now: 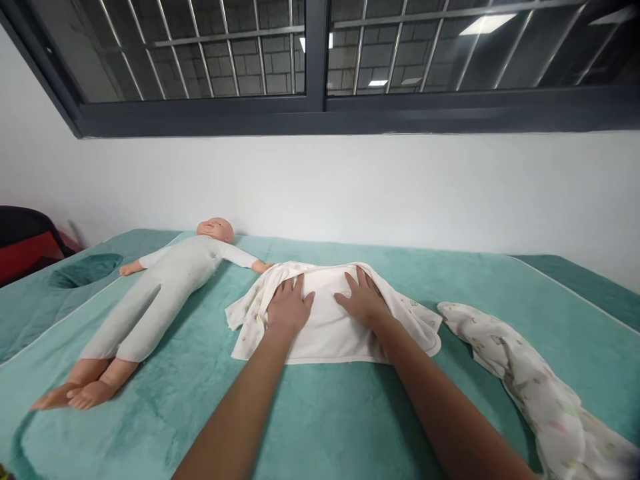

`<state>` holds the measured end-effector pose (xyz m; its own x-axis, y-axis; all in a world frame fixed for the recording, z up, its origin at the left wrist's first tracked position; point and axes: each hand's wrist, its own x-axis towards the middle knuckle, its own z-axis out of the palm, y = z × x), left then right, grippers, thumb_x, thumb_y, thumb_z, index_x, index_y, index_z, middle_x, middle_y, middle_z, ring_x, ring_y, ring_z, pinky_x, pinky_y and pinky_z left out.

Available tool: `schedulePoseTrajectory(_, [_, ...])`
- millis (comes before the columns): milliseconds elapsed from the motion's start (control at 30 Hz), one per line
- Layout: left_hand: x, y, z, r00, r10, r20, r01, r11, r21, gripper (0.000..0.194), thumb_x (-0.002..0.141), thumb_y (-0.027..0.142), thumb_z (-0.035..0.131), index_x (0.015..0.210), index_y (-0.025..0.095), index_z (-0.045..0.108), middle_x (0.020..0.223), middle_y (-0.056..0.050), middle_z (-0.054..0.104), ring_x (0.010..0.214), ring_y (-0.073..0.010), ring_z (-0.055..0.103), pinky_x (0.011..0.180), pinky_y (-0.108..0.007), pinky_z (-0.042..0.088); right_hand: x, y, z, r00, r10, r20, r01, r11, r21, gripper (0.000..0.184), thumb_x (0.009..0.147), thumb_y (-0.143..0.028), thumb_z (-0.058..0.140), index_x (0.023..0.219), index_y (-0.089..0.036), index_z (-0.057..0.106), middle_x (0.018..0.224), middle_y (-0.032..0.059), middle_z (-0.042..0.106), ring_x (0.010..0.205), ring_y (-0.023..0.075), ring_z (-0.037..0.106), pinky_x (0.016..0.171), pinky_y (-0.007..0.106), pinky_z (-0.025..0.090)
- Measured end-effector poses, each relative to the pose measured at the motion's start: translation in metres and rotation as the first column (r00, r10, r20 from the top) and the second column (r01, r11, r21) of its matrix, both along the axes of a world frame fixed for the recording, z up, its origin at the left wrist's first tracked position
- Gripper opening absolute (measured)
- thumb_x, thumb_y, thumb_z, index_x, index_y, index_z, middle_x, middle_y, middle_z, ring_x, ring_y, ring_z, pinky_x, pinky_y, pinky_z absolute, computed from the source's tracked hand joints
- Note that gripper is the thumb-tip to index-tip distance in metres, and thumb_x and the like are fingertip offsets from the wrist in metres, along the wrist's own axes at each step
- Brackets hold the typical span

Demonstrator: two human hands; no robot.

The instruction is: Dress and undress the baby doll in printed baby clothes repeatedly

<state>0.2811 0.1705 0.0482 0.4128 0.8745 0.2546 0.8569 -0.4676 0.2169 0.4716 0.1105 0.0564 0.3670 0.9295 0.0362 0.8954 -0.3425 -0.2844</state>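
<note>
A small white baby shirt (325, 333) with a faint print lies spread on the green bed cover, its front opened out to show the plain inside. My left hand (291, 305) rests on its left part with the fingers spread. On the right part lies my right hand (364, 299), fingers also apart, near the folded-back edge. Neither hand grips the cloth visibly. To the left, a baby doll (170, 280) in a pale bodysuit lies on its back, one hand close to the shirt's upper left edge.
A bunched printed white cloth (530, 380) lies at the right. The green bed cover (330, 427) meets a white wall (400, 193) under a barred window (315, 113). A round hollow (86, 270) shows at the left, near a red and black object (30, 247).
</note>
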Motion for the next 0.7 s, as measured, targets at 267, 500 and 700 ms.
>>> schedulePoseTrajectory(267, [0.008, 0.021, 0.011, 0.999, -0.048, -0.023, 0.04, 0.964, -0.264, 0.052, 0.091, 0.04, 0.039, 0.138, 0.018, 0.043, 0.143, -0.015, 0.046, 0.127, -0.0327, 0.045, 0.099, -0.047, 0.041, -0.014, 0.026, 0.003, 0.994, -0.113, 0.007, 0.113, 0.989, -0.095, 0.065, 0.091, -0.053, 0.037, 0.144, -0.016, 0.033, 0.155, 0.0206, 0.017, 0.134, 0.0365, 0.034, 0.103, 0.047, 0.031])
schedulePoseTrajectory(500, [0.016, 0.021, 0.004, 0.992, 0.0, 0.13, 0.002, 1.0, -0.015, 0.051, 0.096, 0.037, 0.028, 0.144, 0.019, 0.034, 0.144, -0.015, 0.044, 0.134, -0.0299, 0.038, 0.109, -0.045, 0.032, -0.017, 0.027, -0.012, 0.978, -0.106, 0.181, 0.067, 0.976, 0.206, 0.061, 0.094, -0.04, 0.041, 0.145, -0.009, 0.031, 0.154, 0.0207, 0.021, 0.131, 0.033, 0.039, 0.103, 0.04, 0.034])
schedulePoseTrajectory(700, [0.015, 0.03, 0.003, 0.995, 0.008, 0.097, 0.015, 0.972, -0.233, 0.052, 0.095, 0.037, 0.029, 0.143, 0.017, 0.037, 0.148, -0.015, 0.039, 0.139, -0.0311, 0.032, 0.112, -0.048, 0.027, -0.008, 0.029, -0.01, 0.913, 0.189, 0.36, -0.219, 0.975, 0.043, 0.036, 0.095, -0.02, 0.035, 0.117, -0.012, 0.062, 0.143, 0.0184, 0.041, 0.141, 0.035, 0.021, 0.107, 0.047, 0.029])
